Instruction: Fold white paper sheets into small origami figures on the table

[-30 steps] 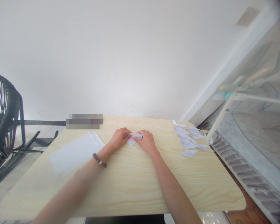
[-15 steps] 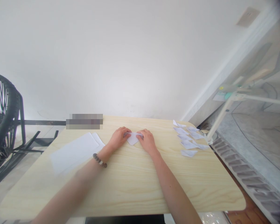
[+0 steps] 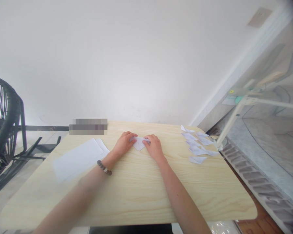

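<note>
A small piece of folded white paper point(image 3: 139, 144) lies between my hands near the table's far side, one corner pointing toward me. My left hand point(image 3: 125, 143) pinches its left end between thumb and fingers. At the other end, my right hand point(image 3: 153, 146) grips it the same way. A beaded bracelet point(image 3: 104, 167) circles my left wrist. Sheets of white paper point(image 3: 78, 157) lie flat to the left of my left forearm. Several folded paper pieces point(image 3: 197, 149) rest in a cluster at the table's right side.
The light wooden table point(image 3: 136, 195) stands against a white wall point(image 3: 141, 65). A blurred-out patch point(image 3: 88, 127) covers something at the table's back left corner. To the left is a dark woven chair point(image 3: 7, 120); a white metal frame point(image 3: 231, 123) stands beyond the right edge.
Almost nothing differs. The top edge of the folded paper between my fingers has shifted very slightly, while both hands keep their hold and place.
</note>
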`<action>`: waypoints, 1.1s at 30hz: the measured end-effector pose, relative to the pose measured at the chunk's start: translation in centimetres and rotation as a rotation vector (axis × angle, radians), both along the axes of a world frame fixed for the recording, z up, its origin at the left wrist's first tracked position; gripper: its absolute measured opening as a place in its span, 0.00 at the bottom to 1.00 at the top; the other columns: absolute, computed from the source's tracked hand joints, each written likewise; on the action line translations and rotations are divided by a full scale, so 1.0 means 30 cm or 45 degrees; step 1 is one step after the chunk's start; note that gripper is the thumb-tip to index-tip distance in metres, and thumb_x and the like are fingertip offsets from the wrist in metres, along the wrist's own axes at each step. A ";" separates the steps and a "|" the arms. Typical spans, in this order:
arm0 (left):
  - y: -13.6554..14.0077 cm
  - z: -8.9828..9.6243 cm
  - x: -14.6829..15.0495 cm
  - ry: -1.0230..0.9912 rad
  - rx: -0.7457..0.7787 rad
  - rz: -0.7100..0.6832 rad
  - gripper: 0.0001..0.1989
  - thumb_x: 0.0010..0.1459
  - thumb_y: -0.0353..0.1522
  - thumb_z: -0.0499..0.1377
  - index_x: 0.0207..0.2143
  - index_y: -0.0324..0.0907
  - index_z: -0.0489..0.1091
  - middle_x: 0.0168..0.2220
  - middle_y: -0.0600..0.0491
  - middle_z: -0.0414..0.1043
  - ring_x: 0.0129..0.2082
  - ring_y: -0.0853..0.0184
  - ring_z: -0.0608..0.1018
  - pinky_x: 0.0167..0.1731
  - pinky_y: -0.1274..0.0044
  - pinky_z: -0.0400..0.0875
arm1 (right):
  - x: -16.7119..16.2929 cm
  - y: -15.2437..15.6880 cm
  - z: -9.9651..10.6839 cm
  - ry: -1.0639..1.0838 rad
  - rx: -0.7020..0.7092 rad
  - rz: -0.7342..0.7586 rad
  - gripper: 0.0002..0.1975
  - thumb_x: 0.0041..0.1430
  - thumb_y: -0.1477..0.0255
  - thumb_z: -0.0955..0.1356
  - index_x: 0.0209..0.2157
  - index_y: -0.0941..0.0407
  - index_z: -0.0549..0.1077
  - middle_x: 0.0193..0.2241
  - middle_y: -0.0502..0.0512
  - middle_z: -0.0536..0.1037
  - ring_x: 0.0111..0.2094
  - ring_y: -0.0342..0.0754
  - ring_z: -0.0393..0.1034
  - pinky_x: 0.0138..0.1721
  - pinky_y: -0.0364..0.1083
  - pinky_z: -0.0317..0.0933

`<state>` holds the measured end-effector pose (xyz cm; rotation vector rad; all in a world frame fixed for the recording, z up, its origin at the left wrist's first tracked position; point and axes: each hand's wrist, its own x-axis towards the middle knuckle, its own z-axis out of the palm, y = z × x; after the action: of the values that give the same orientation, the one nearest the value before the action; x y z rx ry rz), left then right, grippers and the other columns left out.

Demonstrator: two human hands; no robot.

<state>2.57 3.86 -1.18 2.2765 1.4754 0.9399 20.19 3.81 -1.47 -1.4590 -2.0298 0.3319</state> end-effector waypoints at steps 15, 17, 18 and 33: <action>-0.009 0.014 0.002 0.098 0.023 -0.038 0.08 0.52 0.34 0.51 0.34 0.42 0.66 0.32 0.52 0.65 0.35 0.66 0.67 0.36 0.74 0.62 | -0.004 -0.011 0.013 -0.088 0.000 0.008 0.08 0.51 0.68 0.63 0.34 0.54 0.67 0.33 0.52 0.68 0.37 0.46 0.59 0.39 0.45 0.49; -0.008 0.014 0.000 0.102 0.004 -0.046 0.09 0.51 0.35 0.53 0.34 0.42 0.66 0.32 0.52 0.66 0.35 0.65 0.67 0.36 0.74 0.62 | -0.005 -0.012 0.013 -0.107 -0.011 0.001 0.09 0.50 0.67 0.63 0.34 0.54 0.67 0.33 0.52 0.69 0.37 0.46 0.59 0.39 0.45 0.49; -0.007 0.014 -0.001 0.102 -0.004 -0.047 0.09 0.50 0.35 0.54 0.35 0.42 0.66 0.32 0.52 0.66 0.35 0.65 0.67 0.36 0.74 0.62 | -0.006 -0.012 0.013 -0.117 -0.016 -0.002 0.09 0.50 0.67 0.63 0.34 0.54 0.67 0.33 0.52 0.69 0.37 0.46 0.59 0.39 0.45 0.49; -0.009 0.040 0.000 0.364 0.192 -0.067 0.07 0.54 0.33 0.50 0.32 0.42 0.67 0.32 0.51 0.66 0.36 0.66 0.65 0.36 0.73 0.57 | -0.014 -0.020 0.031 -0.136 0.054 0.057 0.08 0.54 0.71 0.61 0.36 0.53 0.67 0.34 0.53 0.67 0.38 0.46 0.58 0.40 0.45 0.49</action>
<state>2.56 3.59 0.01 2.6369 1.4883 0.7580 19.77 3.20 -0.54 -1.4344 -2.1438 0.2321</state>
